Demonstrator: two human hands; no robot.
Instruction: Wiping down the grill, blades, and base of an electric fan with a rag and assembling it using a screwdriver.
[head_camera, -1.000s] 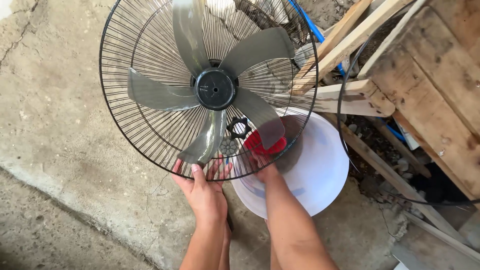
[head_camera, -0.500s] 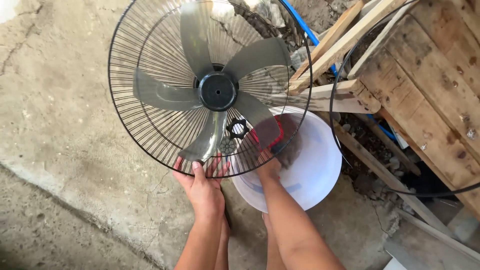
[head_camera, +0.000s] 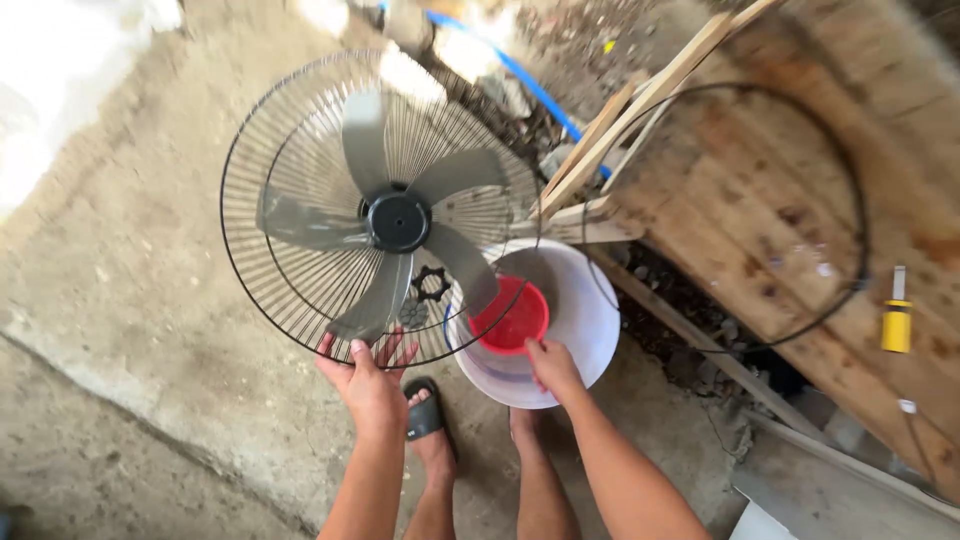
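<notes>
Head cam, only view. Your left hand (head_camera: 367, 383) grips the bottom rim of the fan guard (head_camera: 290, 150), thumb over the wire, fingers behind it, closed on it, tilting the guard up at centre-left of the frame. Blades (head_camera: 385, 215) sit on the hub inside; the front is bare, and a thin black ring (head_camera: 745, 345) lies loose on the wood pallet (head_camera: 790, 190), right side.

Your right hand (head_camera: 552, 365) is at the near rim of the red dipper (head_camera: 511, 317), fingers curled on its edge. Looks like a light hold, but can't tell how tight. The dipper sits inside the white basin (head_camera: 580, 345), lower centre, just right of the guard's bottom edge.

Progress, judging from this: front looks stripped off, guard and blades propped over the basin, dipper in hand. Blades not visibly wet yet, so the washing looks barely begun. Guard rim and dipper are near each other, your hands just beside one another.

Also: small black knob (head_camera: 432, 284) showing thru the grille, yellow screwdriver (head_camera: 896, 318) far right on the pallet, blue hose (head_camera: 535, 85) up top, sandal (head_camera: 424, 412) on concrete.
</notes>
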